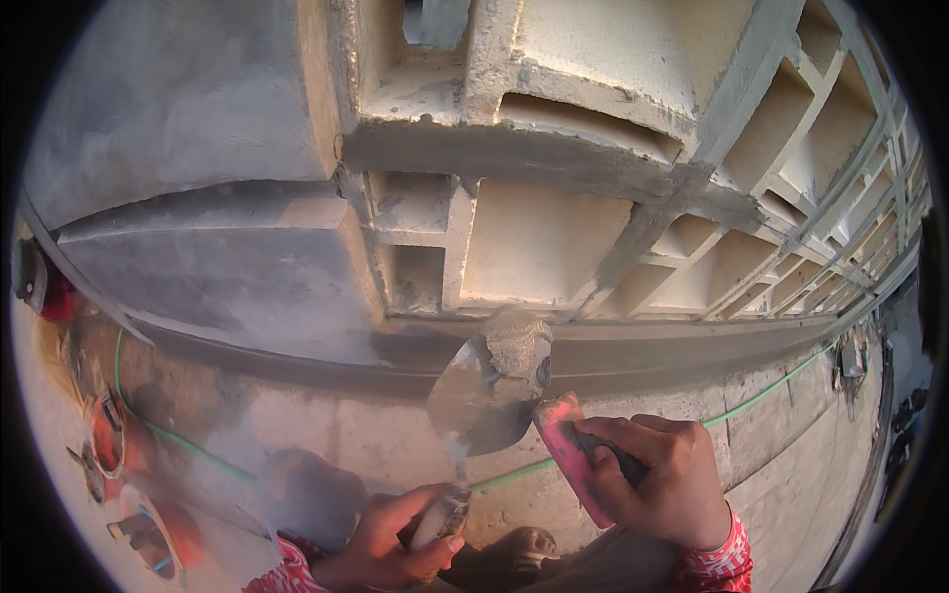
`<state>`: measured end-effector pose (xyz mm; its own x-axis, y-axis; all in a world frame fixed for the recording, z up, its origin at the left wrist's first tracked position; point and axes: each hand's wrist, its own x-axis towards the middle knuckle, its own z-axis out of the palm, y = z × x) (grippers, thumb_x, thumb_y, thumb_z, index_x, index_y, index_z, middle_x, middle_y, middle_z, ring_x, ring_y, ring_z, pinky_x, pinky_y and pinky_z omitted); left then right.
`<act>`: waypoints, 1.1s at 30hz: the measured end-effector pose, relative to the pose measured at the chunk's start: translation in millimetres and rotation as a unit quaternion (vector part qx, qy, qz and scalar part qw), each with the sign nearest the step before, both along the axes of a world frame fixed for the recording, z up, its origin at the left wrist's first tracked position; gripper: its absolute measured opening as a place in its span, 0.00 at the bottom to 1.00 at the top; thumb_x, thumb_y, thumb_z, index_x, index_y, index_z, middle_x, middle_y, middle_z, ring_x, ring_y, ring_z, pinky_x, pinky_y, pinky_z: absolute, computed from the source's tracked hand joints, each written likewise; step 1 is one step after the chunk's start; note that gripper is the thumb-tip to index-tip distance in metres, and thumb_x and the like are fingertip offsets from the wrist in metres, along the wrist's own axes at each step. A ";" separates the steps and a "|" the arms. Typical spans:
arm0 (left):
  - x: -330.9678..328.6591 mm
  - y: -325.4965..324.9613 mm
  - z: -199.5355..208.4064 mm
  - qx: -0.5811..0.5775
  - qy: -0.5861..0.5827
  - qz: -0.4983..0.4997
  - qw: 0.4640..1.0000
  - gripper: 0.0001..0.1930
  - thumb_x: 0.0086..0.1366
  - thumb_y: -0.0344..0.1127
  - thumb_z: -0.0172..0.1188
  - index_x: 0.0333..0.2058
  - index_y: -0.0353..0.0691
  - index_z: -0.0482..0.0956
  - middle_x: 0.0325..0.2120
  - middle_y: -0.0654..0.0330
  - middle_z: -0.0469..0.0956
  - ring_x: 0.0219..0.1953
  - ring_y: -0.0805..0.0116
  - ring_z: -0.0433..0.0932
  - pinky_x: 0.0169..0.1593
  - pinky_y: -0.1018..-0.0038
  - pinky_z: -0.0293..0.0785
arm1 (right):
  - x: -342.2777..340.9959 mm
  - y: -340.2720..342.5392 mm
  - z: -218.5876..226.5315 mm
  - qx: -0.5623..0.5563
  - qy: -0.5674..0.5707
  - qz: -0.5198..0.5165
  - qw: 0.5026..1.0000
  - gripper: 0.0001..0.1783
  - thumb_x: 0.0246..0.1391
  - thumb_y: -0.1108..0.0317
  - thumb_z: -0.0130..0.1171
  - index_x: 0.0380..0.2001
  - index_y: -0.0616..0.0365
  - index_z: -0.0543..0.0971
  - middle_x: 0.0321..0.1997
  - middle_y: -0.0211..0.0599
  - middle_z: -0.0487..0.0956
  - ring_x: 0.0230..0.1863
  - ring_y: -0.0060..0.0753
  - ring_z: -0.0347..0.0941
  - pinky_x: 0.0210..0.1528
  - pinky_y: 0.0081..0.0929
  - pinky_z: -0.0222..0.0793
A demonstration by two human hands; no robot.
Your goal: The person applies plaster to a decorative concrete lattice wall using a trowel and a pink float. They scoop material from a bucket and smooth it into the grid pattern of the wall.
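The trowel [484,395], loaded with a lump of grey mortar [514,341], sits tilted just below the block wall [554,237], blade up so the load stays put. The left hand [395,539] is wrapped around its handle. The right hand [657,474] grips a red float [568,445], edge against the blade. The float's lower end is hidden.

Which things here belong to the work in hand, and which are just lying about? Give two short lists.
In use:
left hand gripping the trowel
mortar lump on its blade
right hand holding the red float
hollow block wall

Lying about:
green hose
orange containers at left
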<state>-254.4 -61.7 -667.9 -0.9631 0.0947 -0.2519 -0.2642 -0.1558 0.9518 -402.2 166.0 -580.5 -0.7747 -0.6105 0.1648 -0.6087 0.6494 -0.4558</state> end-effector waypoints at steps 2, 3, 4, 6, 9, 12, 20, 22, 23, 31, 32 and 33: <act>-2.4 1.0 6.1 -0.019 -0.004 -0.001 1.000 0.23 0.66 0.33 0.59 0.58 0.31 0.70 0.25 0.64 0.76 0.21 0.76 0.75 0.25 0.77 0.72 | 3.2 -6.7 -3.7 0.033 0.010 -0.019 0.999 0.15 0.50 0.69 0.59 0.42 0.55 0.85 0.19 0.39 0.78 0.18 0.40 0.76 0.23 0.34 0.72; -2.6 2.6 3.9 -0.046 0.037 0.007 0.998 0.22 0.66 0.32 0.59 0.58 0.31 0.71 0.24 0.64 0.76 0.21 0.76 0.75 0.25 0.77 0.71 | 3.5 -9.2 -6.7 0.050 0.015 -0.028 0.998 0.15 0.50 0.69 0.59 0.42 0.54 0.85 0.19 0.38 0.78 0.18 0.40 0.76 0.23 0.34 0.72; -2.9 4.2 0.1 -0.074 0.078 0.014 0.994 0.22 0.66 0.32 0.59 0.57 0.31 0.71 0.23 0.65 0.76 0.20 0.76 0.74 0.24 0.77 0.71 | 2.4 -10.5 -12.4 0.037 0.032 -0.019 0.999 0.14 0.50 0.68 0.61 0.41 0.54 0.85 0.18 0.37 0.77 0.17 0.40 0.75 0.21 0.34 0.71; -3.8 2.9 -7.6 -0.104 0.115 0.015 0.988 0.22 0.65 0.31 0.60 0.56 0.30 0.72 0.23 0.64 0.77 0.22 0.78 0.75 0.26 0.77 0.71 | -1.7 -13.3 -28.1 0.009 0.066 0.002 0.998 0.11 0.50 0.66 0.63 0.38 0.53 0.83 0.15 0.35 0.75 0.14 0.40 0.74 0.16 0.36 0.70; -3.9 -2.3 -17.0 -0.100 0.092 0.006 0.991 0.22 0.63 0.31 0.65 0.54 0.28 0.74 0.26 0.61 0.80 0.27 0.81 0.77 0.31 0.79 0.73 | 0.5 -20.8 -42.2 0.004 0.043 0.026 0.999 0.09 0.52 0.65 0.63 0.37 0.54 0.82 0.15 0.36 0.75 0.13 0.41 0.74 0.16 0.36 0.69; -3.5 0.5 -20.7 -0.085 0.070 0.019 0.994 0.23 0.63 0.31 0.65 0.55 0.28 0.73 0.27 0.61 0.80 0.28 0.81 0.78 0.31 0.80 0.73 | 9.9 -28.4 -39.8 0.087 0.009 0.040 0.995 0.14 0.51 0.69 0.59 0.42 0.55 0.84 0.22 0.40 0.80 0.19 0.42 0.78 0.24 0.36 0.75; -4.7 -4.7 -20.1 -0.040 0.031 0.000 0.999 0.22 0.64 0.26 0.62 0.55 0.25 0.72 0.31 0.60 0.81 0.27 0.77 0.80 0.31 0.78 0.76 | -42.5 4.8 -40.4 -0.056 -0.530 0.189 0.825 0.20 0.61 0.73 0.51 0.54 0.63 0.80 0.40 0.44 0.85 0.40 0.20 0.78 0.46 0.23 0.72; -4.6 -7.0 -22.5 -0.027 0.030 0.001 0.999 0.22 0.65 0.29 0.62 0.56 0.28 0.72 0.30 0.61 0.81 0.28 0.77 0.80 0.32 0.79 0.75 | -58.5 27.6 -40.0 -0.139 -0.609 0.164 0.764 0.19 0.61 0.74 0.51 0.53 0.67 0.80 0.40 0.40 0.84 0.41 0.20 0.77 0.46 0.21 0.71; -7.0 -5.8 -19.3 -0.019 0.033 0.003 0.999 0.22 0.66 0.30 0.62 0.57 0.29 0.73 0.30 0.61 0.81 0.29 0.77 0.80 0.32 0.80 0.75 | -64.5 35.9 -38.4 -0.178 -0.641 0.152 0.731 0.19 0.61 0.74 0.51 0.53 0.69 0.80 0.41 0.38 0.84 0.41 0.19 0.76 0.46 0.20 0.71; -1.5 3.0 15.7 0.033 -0.027 -0.025 0.999 0.15 0.65 0.33 0.58 0.47 0.31 0.76 0.23 0.65 0.75 0.23 0.77 0.73 0.28 0.75 0.70 | -44.2 47.4 -25.5 -0.549 -0.325 0.021 0.770 0.29 0.59 0.54 0.65 0.53 0.70 0.77 0.45 0.41 0.83 0.43 0.25 0.80 0.48 0.24 0.75; 0.0 3.6 12.5 0.060 -0.018 -0.029 0.998 0.15 0.65 0.34 0.58 0.47 0.32 0.77 0.23 0.65 0.75 0.23 0.77 0.74 0.28 0.75 0.70 | -51.8 57.8 -25.3 -0.525 -0.258 0.018 0.811 0.30 0.59 0.53 0.66 0.52 0.70 0.77 0.44 0.41 0.83 0.42 0.26 0.80 0.46 0.24 0.75; 0.0 3.7 12.5 0.054 -0.029 -0.036 0.998 0.15 0.65 0.34 0.58 0.48 0.32 0.77 0.23 0.65 0.75 0.23 0.77 0.73 0.28 0.76 0.70 | -58.5 64.2 -25.2 -0.500 -0.192 0.006 0.844 0.30 0.59 0.51 0.66 0.51 0.70 0.78 0.43 0.41 0.83 0.40 0.27 0.79 0.44 0.24 0.75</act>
